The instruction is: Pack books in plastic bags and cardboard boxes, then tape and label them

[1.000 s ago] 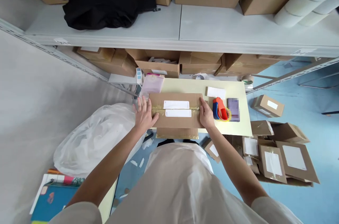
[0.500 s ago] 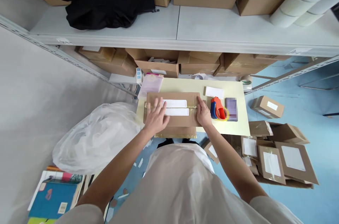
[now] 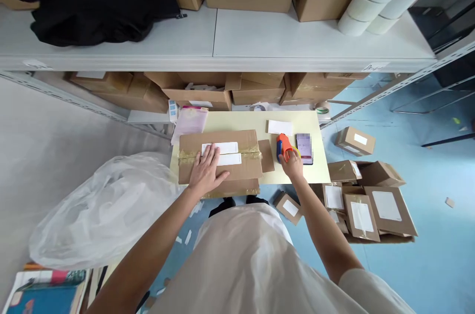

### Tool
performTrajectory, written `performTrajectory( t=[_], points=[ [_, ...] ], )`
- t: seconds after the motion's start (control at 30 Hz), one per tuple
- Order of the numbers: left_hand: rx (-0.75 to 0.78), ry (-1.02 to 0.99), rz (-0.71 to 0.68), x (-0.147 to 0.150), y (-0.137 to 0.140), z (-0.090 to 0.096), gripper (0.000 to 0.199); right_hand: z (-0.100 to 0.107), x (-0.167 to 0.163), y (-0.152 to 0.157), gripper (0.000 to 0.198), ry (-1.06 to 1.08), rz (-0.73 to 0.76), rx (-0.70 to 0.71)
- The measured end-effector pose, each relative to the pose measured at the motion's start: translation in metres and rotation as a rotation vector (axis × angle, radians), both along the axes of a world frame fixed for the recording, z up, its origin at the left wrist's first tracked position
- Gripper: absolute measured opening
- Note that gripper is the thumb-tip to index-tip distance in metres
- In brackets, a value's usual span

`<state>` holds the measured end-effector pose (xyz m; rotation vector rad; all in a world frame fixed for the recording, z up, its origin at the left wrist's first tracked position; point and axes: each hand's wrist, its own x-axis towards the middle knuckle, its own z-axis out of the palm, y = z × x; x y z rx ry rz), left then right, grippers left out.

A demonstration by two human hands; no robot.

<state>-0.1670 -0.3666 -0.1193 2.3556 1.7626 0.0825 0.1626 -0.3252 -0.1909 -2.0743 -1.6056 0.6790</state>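
A cardboard box (image 3: 245,168) with two white label strips (image 3: 228,159) and clear tape along its middle seam lies on the pale yellow table. My left hand (image 3: 206,170) rests flat on its top, fingers spread over the strips. To the right, my right hand (image 3: 292,165) has its fingers curled around the lower part of an orange and blue tape dispenser (image 3: 285,142), which still lies on the table. A phone (image 3: 305,148) with a lit screen is just right of the dispenser. Behind it lies a white paper slip (image 3: 280,127).
Another cardboard piece (image 3: 237,188) juts out below the table's front edge. Labelled boxes (image 3: 361,215) are piled on the floor at right. A large white plastic bag (image 3: 107,205) bulges at left. The grey shelf (image 3: 297,42) runs above the table's back.
My right hand has left the box's right end and moved right onto the tape dispenser. My left hand stays on the box. The view has turned slightly to the right.
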Motion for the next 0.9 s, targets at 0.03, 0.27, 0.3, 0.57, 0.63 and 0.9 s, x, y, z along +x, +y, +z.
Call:
performTrajectory(
  t=[0.03, 0.27, 0.3, 0.57, 0.63, 0.9],
  points=[
    [-0.004, 0.005, 0.007, 0.001, 0.0, 0.0, 0.085, -0.007, 0.004, 0.001, 0.039, -0.05, 0.028, -0.052],
    [-0.025, 0.033, 0.023, 0.004, -0.001, 0.003, 0.085, -0.031, -0.014, 0.013, 0.039, -0.182, -0.017, -0.249],
    [-0.026, 0.025, 0.026, 0.004, -0.002, 0.003, 0.085, -0.028, -0.015, 0.013, 0.037, -0.184, -0.019, -0.246],
    [-0.025, -0.132, 0.033, -0.008, 0.004, 0.006, 0.075, 0.085, -0.002, 0.026, 0.03, 0.091, 0.017, 0.068],
    [-0.006, -0.18, 0.035, -0.015, 0.007, 0.005, 0.061, 0.124, -0.021, 0.037, 0.027, 0.286, 0.089, 0.174],
    [0.017, -0.483, 0.124, -0.026, 0.015, 0.001, 0.052, 0.161, -0.136, 0.067, 0.053, 0.542, 0.44, -0.096]
  ],
)
